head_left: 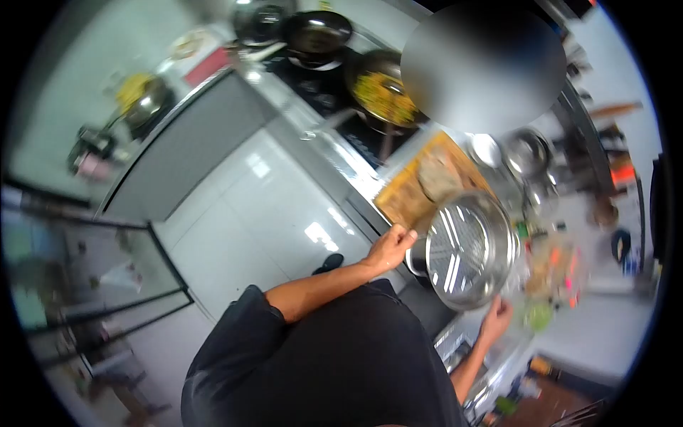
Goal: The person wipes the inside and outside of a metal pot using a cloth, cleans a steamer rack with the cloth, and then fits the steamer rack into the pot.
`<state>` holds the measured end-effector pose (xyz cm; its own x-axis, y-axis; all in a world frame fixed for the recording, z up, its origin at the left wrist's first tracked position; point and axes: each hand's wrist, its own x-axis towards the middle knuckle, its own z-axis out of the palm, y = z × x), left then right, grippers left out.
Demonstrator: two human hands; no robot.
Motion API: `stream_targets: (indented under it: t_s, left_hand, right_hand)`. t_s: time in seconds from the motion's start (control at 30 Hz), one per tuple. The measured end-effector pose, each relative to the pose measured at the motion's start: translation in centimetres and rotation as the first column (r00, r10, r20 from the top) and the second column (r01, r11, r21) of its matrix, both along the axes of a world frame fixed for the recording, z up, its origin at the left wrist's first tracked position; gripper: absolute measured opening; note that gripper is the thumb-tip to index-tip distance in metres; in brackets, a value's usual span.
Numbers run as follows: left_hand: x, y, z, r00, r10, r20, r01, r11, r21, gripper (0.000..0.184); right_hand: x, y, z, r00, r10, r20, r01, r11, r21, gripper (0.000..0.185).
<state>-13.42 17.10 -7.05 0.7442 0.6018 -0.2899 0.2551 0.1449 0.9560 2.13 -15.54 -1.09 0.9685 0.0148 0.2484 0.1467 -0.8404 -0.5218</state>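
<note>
A round, shiny steel pot is tilted in front of me, with a dotted pattern and light streaks across its inside. My left hand is closed at its left side, thumb up, by the handle. At its lower right rim, my right hand has the fingers curled in; its grip is partly hidden. Just beyond the pot lies a wooden cutting board with a pale, flat piece of food on it.
A wok of yellow-green food sits on the stove, beside a dark pan. Steel bowls stand right of the board. Bagged items lie on the counter, and a sink is by my right arm. A blurred patch covers the upper right.
</note>
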Motion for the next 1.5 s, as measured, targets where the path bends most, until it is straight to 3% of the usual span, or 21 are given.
stream_targets:
  t_s: [0.03,0.1,0.13,0.17,0.23,0.3,0.33,0.37,0.43,0.5,0.57,0.63,1.03,1.3,1.5]
  left_hand:
    - [-1.3,1.2,1.7,0.997,0.063,0.035,-0.063,0.998,-0.011,0.03]
    - [-4.0,3.5,2.9,0.961,0.203,0.187,-0.213,0.976,0.036,0.019]
    - [-5.6,4.5,3.2,0.905,0.282,0.32,-0.297,0.955,-0.001,0.012]
    - [-8.1,5.5,7.8,0.912,0.335,0.235,-0.347,0.938,0.007,0.011]
    - [-12.6,6.6,13.2,0.836,0.365,0.41,-0.481,0.848,0.225,0.013]
    - [-16.5,6.1,20.4,0.758,0.315,0.571,-0.623,0.608,0.492,0.013]
    - [-18.3,6.0,23.5,0.771,0.229,0.595,-0.636,0.332,0.697,0.014]
    - [-19.5,4.7,26.5,0.734,0.186,0.653,-0.679,0.251,0.69,0.012]
    - [-20.9,2.3,32.1,0.729,-0.041,0.683,-0.683,0.005,0.73,0.032]
    - [-23.1,-0.5,36.8,0.852,-0.161,0.498,-0.519,-0.138,0.844,0.039]
    - [-25.1,-2.7,39.7,0.883,-0.343,0.322,-0.39,-0.153,0.908,0.044]
    - [-24.9,-4.5,40.9,0.868,-0.416,0.27,-0.383,-0.216,0.898,0.044]
    - [-21.8,-9.1,41.2,0.84,-0.445,0.31,-0.47,-0.312,0.826,0.044]
    - [-21.1,-8.7,39.4,0.83,-0.438,0.346,-0.479,-0.241,0.844,0.045]
    - [-19.8,-5.7,36.7,0.806,-0.418,0.42,-0.502,-0.104,0.859,0.045]
  right_hand:
    - [2.0,-3.9,-3.6,0.999,0.021,-0.045,-0.018,0.998,0.058,0.041]
    - [0.8,-2.9,-2.3,0.859,-0.063,-0.508,0.264,0.906,0.332,0.05]
    - [0.2,-2.2,-2.0,0.812,-0.004,-0.584,0.285,0.876,0.389,0.054]
    - [-0.3,-1.7,-1.7,0.757,0.053,-0.651,0.318,0.841,0.438,0.059]
    - [-0.5,-0.5,-0.8,0.589,0.188,-0.786,0.346,0.821,0.455,0.064]
    - [0.7,-0.6,-1.7,0.474,0.359,-0.804,0.334,0.771,0.542,0.056]
    - [1.0,-0.4,-2.0,0.475,0.38,-0.793,0.295,0.781,0.551,0.05]
    - [1.5,-0.2,-2.1,0.48,0.397,-0.782,0.253,0.791,0.557,0.044]
    - [2.5,0.0,-2.2,0.42,0.405,-0.812,0.259,0.804,0.535,0.035]
    - [3.3,-0.1,-2.8,0.369,0.409,-0.835,0.215,0.836,0.505,0.04]
    - [3.2,0.5,-2.5,0.328,0.428,-0.842,0.215,0.834,0.508,0.038]
    - [3.3,0.5,-2.5,0.314,0.438,-0.842,0.212,0.832,0.512,0.036]
    - [2.8,0.5,-2.7,0.179,0.55,-0.816,0.239,0.78,0.578,0.043]
    - [2.2,0.6,-3.7,0.185,0.599,-0.779,0.351,0.7,0.622,0.05]
    - [-0.4,1.4,-3.2,0.33,0.55,-0.767,0.401,0.654,0.641,0.056]
